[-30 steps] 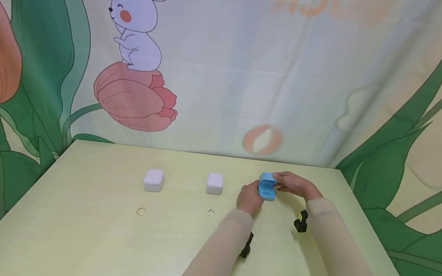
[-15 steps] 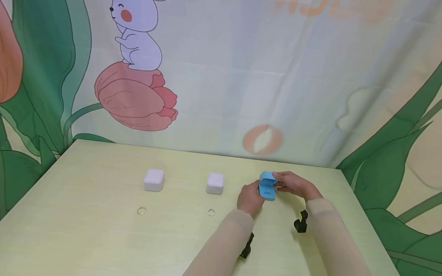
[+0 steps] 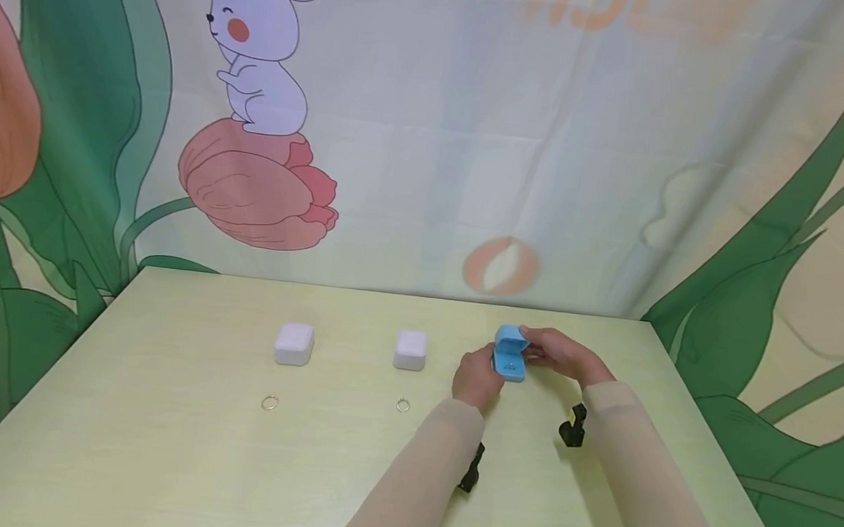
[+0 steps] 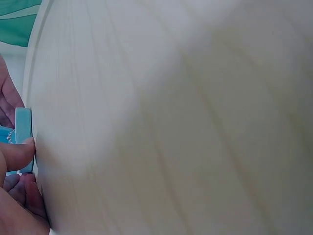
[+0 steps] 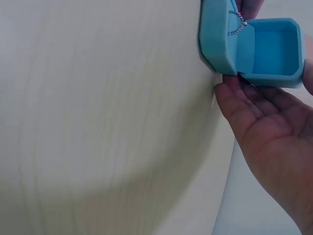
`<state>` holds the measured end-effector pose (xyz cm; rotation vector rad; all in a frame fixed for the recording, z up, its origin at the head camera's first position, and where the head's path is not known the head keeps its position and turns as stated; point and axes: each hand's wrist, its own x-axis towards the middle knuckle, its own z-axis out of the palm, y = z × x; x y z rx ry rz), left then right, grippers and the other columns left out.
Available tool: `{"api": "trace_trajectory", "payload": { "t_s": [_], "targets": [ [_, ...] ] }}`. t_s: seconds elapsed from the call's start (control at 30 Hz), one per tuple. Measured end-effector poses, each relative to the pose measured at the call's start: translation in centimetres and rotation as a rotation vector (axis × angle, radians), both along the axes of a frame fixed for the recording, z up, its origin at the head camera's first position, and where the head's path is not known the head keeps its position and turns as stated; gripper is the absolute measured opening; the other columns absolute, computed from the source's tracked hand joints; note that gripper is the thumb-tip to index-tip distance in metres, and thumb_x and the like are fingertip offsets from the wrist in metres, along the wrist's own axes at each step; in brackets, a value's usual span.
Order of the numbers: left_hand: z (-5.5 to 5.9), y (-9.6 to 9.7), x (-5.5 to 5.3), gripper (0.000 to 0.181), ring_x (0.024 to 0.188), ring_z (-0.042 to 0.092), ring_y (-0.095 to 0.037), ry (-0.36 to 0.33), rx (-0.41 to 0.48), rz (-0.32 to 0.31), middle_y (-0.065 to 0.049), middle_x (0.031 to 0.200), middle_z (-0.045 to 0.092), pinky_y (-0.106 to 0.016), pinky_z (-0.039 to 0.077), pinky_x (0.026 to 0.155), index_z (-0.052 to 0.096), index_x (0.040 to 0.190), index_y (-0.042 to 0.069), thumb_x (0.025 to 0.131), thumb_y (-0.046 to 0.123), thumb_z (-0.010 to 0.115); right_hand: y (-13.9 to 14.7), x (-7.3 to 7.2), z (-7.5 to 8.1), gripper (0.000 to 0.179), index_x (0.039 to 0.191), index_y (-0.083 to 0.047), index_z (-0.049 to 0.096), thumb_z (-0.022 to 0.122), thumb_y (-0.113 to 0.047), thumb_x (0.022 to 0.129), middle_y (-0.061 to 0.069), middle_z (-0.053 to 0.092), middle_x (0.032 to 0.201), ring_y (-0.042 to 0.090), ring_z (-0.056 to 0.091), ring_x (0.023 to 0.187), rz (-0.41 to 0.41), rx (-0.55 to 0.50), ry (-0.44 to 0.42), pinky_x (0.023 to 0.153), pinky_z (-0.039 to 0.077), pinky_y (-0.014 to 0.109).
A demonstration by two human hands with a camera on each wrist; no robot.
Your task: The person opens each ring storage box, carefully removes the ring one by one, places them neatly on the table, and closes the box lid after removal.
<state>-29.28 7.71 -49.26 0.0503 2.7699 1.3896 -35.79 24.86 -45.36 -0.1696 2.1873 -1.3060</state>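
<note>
A light blue ring box (image 3: 510, 367) stands with its lid (image 5: 276, 49) raised, toward the right rear of the table. In its base sits a silvery ring (image 5: 238, 23) set with small beads or stones, upright in the slot. My left hand (image 3: 477, 380) grips the base from the left, its thumb (image 4: 19, 152) pressed to the side. On the other side, my right hand (image 3: 561, 353) holds the lid, thumb at its edge and fingers behind it. Part of the base is hidden by my left hand.
Two white ring boxes, one at the left (image 3: 294, 344) and one in the middle (image 3: 410, 351), stand closed on the table (image 3: 178, 457). In front of them lie a gold-coloured ring (image 3: 270, 402) and a silvery ring (image 3: 403, 405). A printed curtain (image 3: 412, 154) hangs behind the table.
The blue box's lid has tilted back very slightly, and the ring in its base shows more clearly than a second ago. Both hands keep nearly the same place.
</note>
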Motion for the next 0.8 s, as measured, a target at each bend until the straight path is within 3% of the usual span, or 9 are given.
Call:
{"api": "trace_trajectory", "payload": {
  "t_s": [0.27, 0.53, 0.8],
  "targets": [
    [-0.2, -0.2, 0.1, 0.046, 0.124, 0.066, -0.035, 0.043, 0.016, -0.017, -0.012, 0.132, 0.072, -0.049, 0.052, 0.108, 0.063, 0.139, 0.007, 0.094, 0.009, 0.067, -0.3, 0.9, -0.2, 0.064, 0.155, 0.015, 0.022, 0.021, -0.033, 0.113, 0.038, 0.03, 0.159, 0.05, 0.03, 0.152, -0.009, -0.059, 0.003, 0.126, 0.029, 0.057],
    [-0.5, -0.2, -0.5, 0.049, 0.128, 0.064, -0.035, 0.025, -0.006, -0.02, -0.012, 0.136, 0.07, -0.047, 0.051, 0.11, 0.06, 0.142, 0.008, 0.094, 0.01, 0.068, -0.3, 1.1, -0.9, 0.067, 0.157, 0.014, 0.015, 0.021, -0.036, 0.113, 0.039, 0.024, 0.162, 0.05, 0.024, 0.155, -0.049, -0.088, 0.017, 0.127, 0.027, 0.056],
    [0.0, -0.3, -0.1, 0.053, 0.131, 0.062, -0.036, -0.004, 0.0, -0.028, -0.013, 0.139, 0.068, -0.047, 0.05, 0.112, 0.058, 0.144, 0.006, 0.093, 0.008, 0.069, -0.4, 1.2, -1.6, 0.07, 0.159, 0.011, 0.015, 0.022, -0.041, 0.113, 0.036, 0.024, 0.164, 0.049, 0.025, 0.155, -0.118, -0.076, 0.023, 0.127, 0.027, 0.053]
  ]
}}
